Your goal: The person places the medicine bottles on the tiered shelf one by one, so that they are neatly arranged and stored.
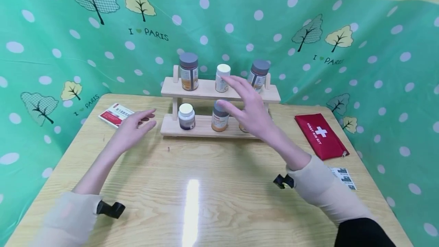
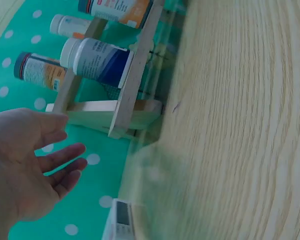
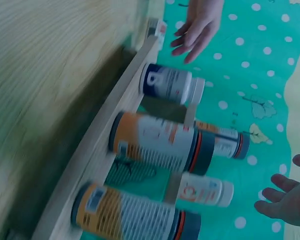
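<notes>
My right hand (image 1: 253, 111) hovers before a two-tier wooden shelf (image 1: 206, 90), fingers extended and holding nothing. Its fingertips overlap a small white-capped bottle (image 1: 220, 82) in the head view; the right wrist view shows them apart from the bottles. Grey-capped bottles (image 1: 189, 74) (image 1: 259, 73) flank it on the top tier. On the lower tier are a white-capped bottle with a dark base (image 1: 186, 118), a grey-capped bottle (image 1: 219, 120) and one mostly hidden behind my right hand. Left of the shelf, my left hand (image 1: 134, 128) hangs with loosely bent fingers, nothing in it.
A red-and-white box (image 1: 113, 115) lies beyond the left hand on the wooden table (image 1: 154, 186). On the right are a red first aid pouch (image 1: 321, 134) and a printed white card (image 1: 344, 177). A green dotted cloth (image 1: 219, 22) hangs behind and along the sides.
</notes>
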A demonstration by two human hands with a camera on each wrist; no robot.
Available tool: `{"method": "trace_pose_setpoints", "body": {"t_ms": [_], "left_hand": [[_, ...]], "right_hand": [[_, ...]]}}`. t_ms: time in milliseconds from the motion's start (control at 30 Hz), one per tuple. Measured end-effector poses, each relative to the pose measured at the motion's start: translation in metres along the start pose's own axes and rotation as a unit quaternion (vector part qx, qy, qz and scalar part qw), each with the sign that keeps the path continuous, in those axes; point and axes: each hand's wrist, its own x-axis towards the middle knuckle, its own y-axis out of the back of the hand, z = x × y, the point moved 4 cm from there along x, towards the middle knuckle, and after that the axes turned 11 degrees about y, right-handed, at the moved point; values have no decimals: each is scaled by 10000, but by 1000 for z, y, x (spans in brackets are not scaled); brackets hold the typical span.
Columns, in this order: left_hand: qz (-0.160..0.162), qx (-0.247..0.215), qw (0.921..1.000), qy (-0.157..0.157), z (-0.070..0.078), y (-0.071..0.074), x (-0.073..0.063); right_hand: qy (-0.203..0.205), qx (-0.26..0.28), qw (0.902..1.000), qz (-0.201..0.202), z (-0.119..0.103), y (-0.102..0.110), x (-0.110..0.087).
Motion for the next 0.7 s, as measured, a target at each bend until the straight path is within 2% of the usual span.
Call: {"method": "trace_pose_setpoints", "body": {"t_ms": [167, 267, 500, 600, 700], "left_hand": [[227, 555, 9979, -257, 9, 12, -7], [427, 1029, 9928, -433, 17, 18, -13], [954, 1894, 9721, -998, 27, 34, -28], [1175, 2147, 9614, -1254, 25, 40, -33], [1253, 2336, 9553, -1310, 22, 45, -34]], "right_hand": [[-72, -523, 9984, -205, 15, 21, -11], [-57, -967, 9948, -304, 24, 35, -20], [18, -1816, 9826, -394, 46, 65, -37], [-86, -1998, 9790, -384, 55, 76, -45], [-189, -2226, 9741, -365, 66, 87, -55]]}}
